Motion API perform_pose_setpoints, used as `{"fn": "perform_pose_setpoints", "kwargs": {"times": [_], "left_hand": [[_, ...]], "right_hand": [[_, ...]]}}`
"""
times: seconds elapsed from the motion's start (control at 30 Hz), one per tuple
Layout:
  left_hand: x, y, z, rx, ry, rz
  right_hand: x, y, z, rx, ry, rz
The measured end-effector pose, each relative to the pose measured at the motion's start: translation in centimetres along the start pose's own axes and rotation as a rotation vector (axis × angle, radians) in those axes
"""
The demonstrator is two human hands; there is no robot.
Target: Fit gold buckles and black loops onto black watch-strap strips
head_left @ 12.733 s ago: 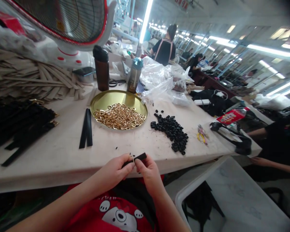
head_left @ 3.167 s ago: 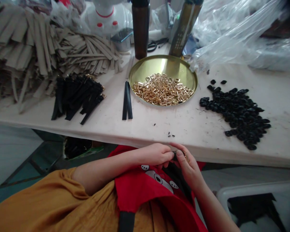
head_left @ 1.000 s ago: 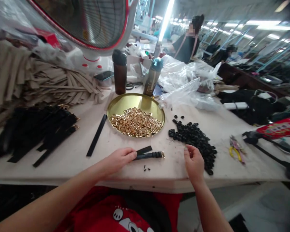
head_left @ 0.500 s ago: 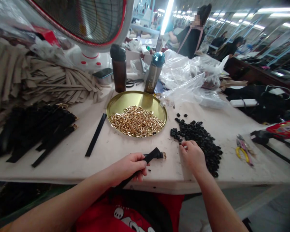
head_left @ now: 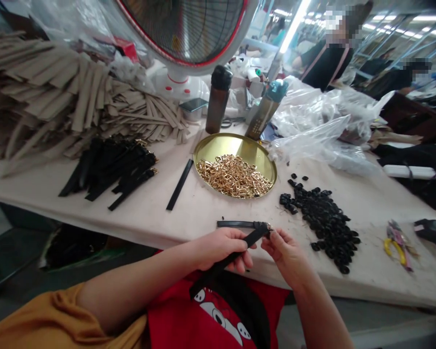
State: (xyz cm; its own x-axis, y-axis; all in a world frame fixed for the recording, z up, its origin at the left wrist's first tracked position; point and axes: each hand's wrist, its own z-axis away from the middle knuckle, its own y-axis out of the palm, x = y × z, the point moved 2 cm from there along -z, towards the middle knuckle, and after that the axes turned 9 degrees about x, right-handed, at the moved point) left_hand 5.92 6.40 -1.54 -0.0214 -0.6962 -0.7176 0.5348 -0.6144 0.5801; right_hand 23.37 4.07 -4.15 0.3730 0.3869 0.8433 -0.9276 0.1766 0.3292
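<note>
My left hand (head_left: 223, 248) is closed round a black strap (head_left: 221, 264) that runs from my lap up to its tip near the table edge. My right hand (head_left: 281, 249) pinches at that tip, fingers together; what it holds there is too small to name. A second black strap with a gold buckle (head_left: 241, 224) lies on the table just beyond my hands. A heap of small black loops (head_left: 321, 220) lies to the right, and a gold tray (head_left: 221, 144) with several gold buckles stands behind.
A pile of black straps (head_left: 111, 165), a single black strap (head_left: 179, 184) and heaped beige strips (head_left: 58, 97) lie at the left. A fan (head_left: 189, 29), two bottles (head_left: 218, 99) and plastic bags (head_left: 319, 126) stand behind. Pliers (head_left: 396, 238) lie at the right. People work in the background.
My right hand has left the black loops and come back to the strap's tip. My left hand has drawn the strap toward me, off the table edge. The view has shifted left.
</note>
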Motion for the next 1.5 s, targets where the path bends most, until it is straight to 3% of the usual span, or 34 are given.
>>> {"fn": "perform_pose_setpoints", "kwargs": {"times": [0.3, 0.5, 0.8, 0.93, 1.03, 1.17, 1.37, 1.5], "left_hand": [[1.0, -0.1, 0.1, 0.002, -0.024, -0.061], [1.6, 0.1, 0.1, 0.045, -0.098, -0.199], [1.1, -0.8, -0.6, -0.099, 0.042, -0.811], [0.7, -0.8, -0.5, -0.112, 0.053, -0.959], [0.5, -0.5, -0.7, -0.105, 0.079, -1.007], [0.2, -0.3, -0.8, -0.124, 0.088, -1.037], [-0.1, -0.8, -0.7, -0.044, 0.039, -0.988], [-0.2, -1.0, -0.8, -0.053, 0.041, -0.948]], "right_hand": [[-1.1, -0.2, 0.9, -0.1, -0.046, -0.093], [-1.9, -0.1, 1.2, -0.062, 0.013, -0.067], [-2.7, 0.4, 1.8, -0.024, -0.046, 0.249], [-2.3, 0.2, 2.1, -0.027, -0.16, 0.577], [-1.9, 0.0, 2.1, 0.003, -0.178, 0.659], [-1.8, -0.4, 1.9, 0.02, -0.079, 0.564], [-3.2, -0.8, 1.9, 0.068, 0.058, 0.182], [-3.4, -0.7, 1.8, 0.074, 0.094, 0.043]]}}
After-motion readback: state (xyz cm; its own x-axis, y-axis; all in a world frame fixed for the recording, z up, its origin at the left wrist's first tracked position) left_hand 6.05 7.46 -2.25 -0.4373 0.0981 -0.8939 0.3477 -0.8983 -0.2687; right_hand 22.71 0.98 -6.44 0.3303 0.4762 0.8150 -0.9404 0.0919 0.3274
